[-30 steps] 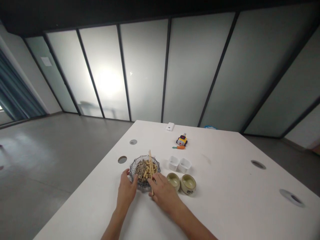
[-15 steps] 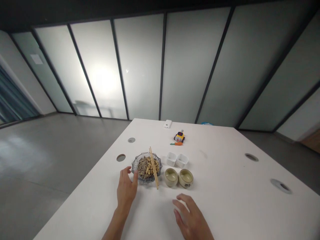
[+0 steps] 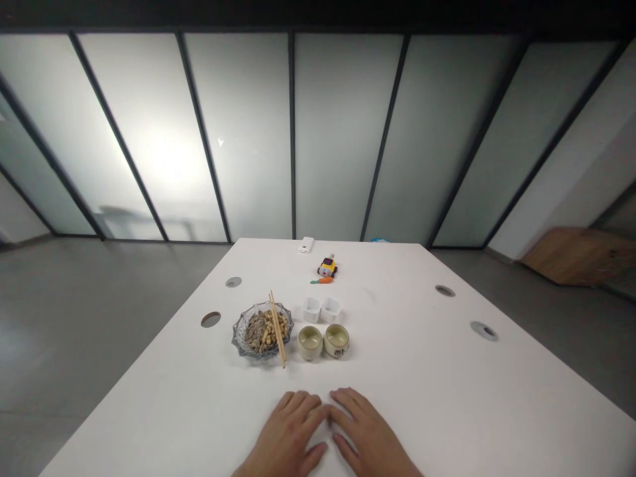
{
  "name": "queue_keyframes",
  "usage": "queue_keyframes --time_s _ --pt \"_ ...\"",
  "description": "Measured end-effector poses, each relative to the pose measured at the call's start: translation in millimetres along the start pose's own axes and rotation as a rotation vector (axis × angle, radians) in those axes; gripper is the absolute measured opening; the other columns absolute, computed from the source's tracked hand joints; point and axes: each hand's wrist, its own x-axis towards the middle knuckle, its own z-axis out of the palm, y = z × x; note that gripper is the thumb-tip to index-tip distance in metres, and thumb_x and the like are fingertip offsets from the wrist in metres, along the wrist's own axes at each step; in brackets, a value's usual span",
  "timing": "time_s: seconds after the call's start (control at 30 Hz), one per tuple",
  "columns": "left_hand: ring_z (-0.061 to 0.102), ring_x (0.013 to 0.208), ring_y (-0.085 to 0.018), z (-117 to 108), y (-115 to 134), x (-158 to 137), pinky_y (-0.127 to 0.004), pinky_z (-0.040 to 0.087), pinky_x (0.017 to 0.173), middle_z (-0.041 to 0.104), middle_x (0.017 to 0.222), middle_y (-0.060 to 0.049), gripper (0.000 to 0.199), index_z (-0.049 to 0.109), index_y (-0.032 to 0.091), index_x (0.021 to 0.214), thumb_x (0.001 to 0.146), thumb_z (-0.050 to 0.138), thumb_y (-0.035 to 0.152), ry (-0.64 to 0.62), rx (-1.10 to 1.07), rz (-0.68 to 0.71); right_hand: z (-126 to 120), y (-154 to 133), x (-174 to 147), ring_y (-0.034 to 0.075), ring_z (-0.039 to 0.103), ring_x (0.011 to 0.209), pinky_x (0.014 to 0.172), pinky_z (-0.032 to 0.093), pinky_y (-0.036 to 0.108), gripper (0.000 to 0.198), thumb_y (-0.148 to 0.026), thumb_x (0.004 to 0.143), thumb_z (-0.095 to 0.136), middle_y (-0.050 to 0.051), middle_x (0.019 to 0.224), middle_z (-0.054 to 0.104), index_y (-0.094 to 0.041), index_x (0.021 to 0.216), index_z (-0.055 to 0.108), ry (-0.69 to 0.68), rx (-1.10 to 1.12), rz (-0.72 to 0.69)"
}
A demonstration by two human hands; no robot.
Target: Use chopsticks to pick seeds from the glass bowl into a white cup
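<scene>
My left hand and my right hand lie on the white table near its front, fingertips meeting, with nothing held. Their fingers are stretched out. Beyond them at the left sits a clear glass bowl with a scalloped rim, holding peanuts and what look like striped sunflower seeds. A pair of wooden chopsticks rests across the bowl's right side. Just right of it stand two small greenish ceramic cups, a left cup and a right cup with dark markings.
Behind the cups are two small white dishes. Farther back lie an orange toy carrot, a yellow toy vehicle and a white device. Round cable holes dot the tabletop's sides. Frosted glass panels stand beyond.
My left hand has moved right, away from the bowl, and both hands have come together on the table. The view has turned slightly to the right.
</scene>
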Motion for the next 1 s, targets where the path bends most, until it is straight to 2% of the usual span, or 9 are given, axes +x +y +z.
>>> queue_keyframes --time_s 0.07,0.13,0.3,0.53,1.0 --pt "0.056 0.128 -0.031 4 3 1 -0.046 0.043 0.109 0.061 0.145 -0.008 0.053 0.056 0.029 0.139 0.089 0.069 0.037 -0.059 0.009 -0.085 -8 6 -6 0.026 0.06 0.134 0.113 0.05 0.044 0.049 -0.023 0.091 0.065 0.006 0.145 0.064 -0.03 0.139 0.063 -0.028 0.001 -0.01" --pt "0.051 0.134 -0.034 4 1 4 -0.049 0.04 0.112 0.057 0.151 -0.009 0.053 0.056 0.028 0.14 0.089 0.069 0.039 -0.061 0.013 -0.136 -12 9 -8 0.026 0.06 0.134 0.114 0.05 0.043 0.046 -0.025 0.093 0.064 0.006 0.145 0.064 -0.03 0.138 0.064 -0.03 0.004 0.013" --pt "0.052 0.129 -0.033 -3 3 10 -0.05 0.039 0.11 0.06 0.145 -0.008 0.047 0.06 0.028 0.133 0.087 0.07 0.033 -0.053 0.005 -0.184 -10 3 -3 0.026 0.06 0.132 0.113 0.049 0.045 0.043 -0.023 0.092 0.064 0.006 0.142 0.066 -0.029 0.135 0.067 -0.016 0.011 0.084" --pt "0.052 0.124 -0.03 -2 4 12 -0.047 0.041 0.106 0.062 0.139 -0.006 0.041 0.062 0.029 0.129 0.089 0.07 0.034 -0.013 -0.011 -0.188 -12 2 2 0.025 0.06 0.129 0.111 0.049 0.042 0.041 -0.02 0.091 0.065 0.006 0.138 0.068 -0.03 0.13 0.068 -0.004 0.047 0.086" --pt "0.051 0.124 -0.03 -7 3 17 -0.048 0.041 0.107 0.061 0.139 -0.006 0.042 0.061 0.027 0.126 0.085 0.07 0.021 -0.075 -0.093 -0.255 -15 5 9 0.023 0.063 0.122 0.107 0.051 0.041 0.03 -0.019 0.094 0.063 0.006 0.13 0.072 -0.027 0.12 0.073 -0.027 0.134 0.146"
